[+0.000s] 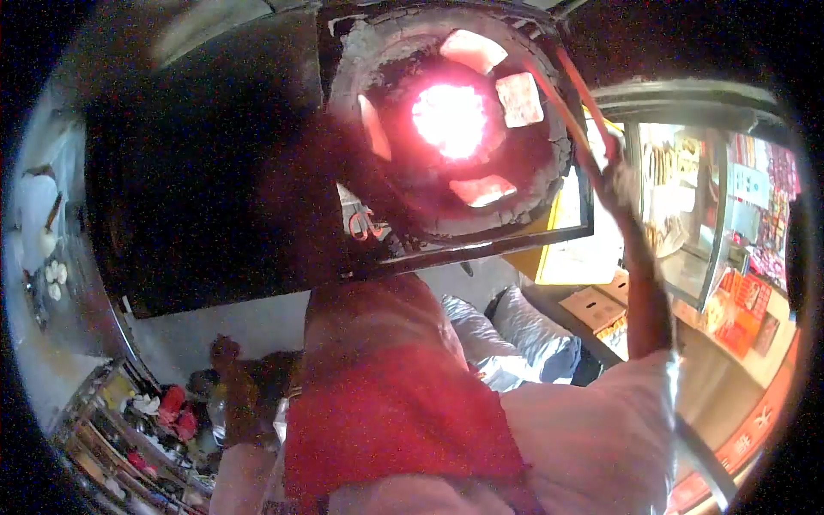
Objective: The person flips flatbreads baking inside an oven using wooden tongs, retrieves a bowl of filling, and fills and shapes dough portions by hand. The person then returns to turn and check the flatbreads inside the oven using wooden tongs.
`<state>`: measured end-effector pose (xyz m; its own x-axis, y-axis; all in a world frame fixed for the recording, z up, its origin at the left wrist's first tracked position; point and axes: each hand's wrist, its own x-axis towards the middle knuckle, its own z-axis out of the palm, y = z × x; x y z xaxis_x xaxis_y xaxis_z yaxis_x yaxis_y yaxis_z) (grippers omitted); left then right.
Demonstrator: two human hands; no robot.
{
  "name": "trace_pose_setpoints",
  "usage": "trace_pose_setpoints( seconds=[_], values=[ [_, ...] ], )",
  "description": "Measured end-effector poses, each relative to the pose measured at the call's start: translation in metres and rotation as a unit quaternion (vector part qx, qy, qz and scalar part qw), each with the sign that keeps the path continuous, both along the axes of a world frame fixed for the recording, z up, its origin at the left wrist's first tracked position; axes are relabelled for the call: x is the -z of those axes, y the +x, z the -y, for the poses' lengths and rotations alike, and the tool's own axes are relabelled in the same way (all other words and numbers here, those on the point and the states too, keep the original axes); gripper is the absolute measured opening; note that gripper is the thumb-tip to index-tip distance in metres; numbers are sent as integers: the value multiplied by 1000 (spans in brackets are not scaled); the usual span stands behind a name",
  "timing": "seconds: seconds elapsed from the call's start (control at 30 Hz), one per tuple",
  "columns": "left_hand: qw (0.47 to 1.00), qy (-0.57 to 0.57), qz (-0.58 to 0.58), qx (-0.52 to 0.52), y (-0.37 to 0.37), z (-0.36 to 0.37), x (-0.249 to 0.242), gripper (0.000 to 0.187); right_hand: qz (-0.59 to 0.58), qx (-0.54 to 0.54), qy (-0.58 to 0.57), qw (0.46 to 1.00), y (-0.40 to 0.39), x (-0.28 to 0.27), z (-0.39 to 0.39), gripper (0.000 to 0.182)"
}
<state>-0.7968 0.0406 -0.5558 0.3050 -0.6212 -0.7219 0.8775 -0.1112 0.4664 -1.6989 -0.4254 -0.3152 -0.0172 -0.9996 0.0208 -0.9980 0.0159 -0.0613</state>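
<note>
Below me a round clay oven (360, 202) stands uncovered, a bright fire (450, 122) glowing at its centre. Pale flat pieces that look like flatbread stick to its inner wall: one at the far side (474, 51), one at the right (520, 99), one at the left (375, 127) and one at the near side (482, 189). My right hand (620, 180) is closed around long tongs (566, 107), whose arms reach over the right rim. Their tips are hard to make out near the far and right pieces. My left hand (225, 350) hangs low beside me, its fingers dark and blurred.
A dark flat top (206, 189) extends left of the oven. A metal edge (481, 251) runs along the front. Silvery sacks (536, 330) and cardboard boxes (592, 305) lie below right. A glass window (678, 189) is at the right, a cluttered rack (129, 438) at lower left.
</note>
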Motion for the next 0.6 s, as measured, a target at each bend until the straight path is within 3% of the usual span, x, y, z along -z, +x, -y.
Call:
trace_pose_setpoints(
  seconds=[0.03, 0.1, 0.13, 0.17, 0.23, 0.27, 0.37, 0.43, 0.47, 0.53, 0.57, 0.6],
  values=[
    [999, -31, -4, -17, 35, 18, 1, 33, -13, 51, 59, 997, 20, -20, -42, 70],
    [993, -105, -50, -31, 105, 59, 2, 30, 63, 62, 14, 996, 32, -13, -113, 66],
    [982, -155, -101, -23, 142, 79, 5, 28, -1, 55, 60, 997, 6, 14, -165, 64],
    [940, -240, -240, 21, 200, 101, 17, 27, -65, 52, 108, 991, -17, 31, -210, 62],
    [988, -147, -5, -44, 209, 160, -4, 29, -28, 231, 223, 947, 10, 5, -268, 60],
    [990, -116, 66, -45, 217, 186, -9, 30, -24, 259, 211, 942, 23, -1, -293, 60],
    [971, -48, 233, 1, 233, 238, -22, 34, 13, 398, 186, 898, 51, 6, -376, 59],
    [947, -3, 318, 49, 238, 267, -30, 36, -30, 399, 207, 893, 59, 26, -437, 70],
    [937, 15, 343, 73, 236, 280, -32, 37, -13, 492, 278, 825, 80, 22, -437, 75],
    [917, 41, 381, 111, 227, 303, -41, 39, 0, 445, 303, 843, 94, 47, -491, 71],
    [909, 51, 394, 131, 223, 315, -43, 41, 54, 512, 394, 761, 141, 15, -449, 69],
    [900, 56, 407, 147, 218, 327, -46, 42, 82, 314, 425, 845, 98, 77, -541, 59]
  ],
)
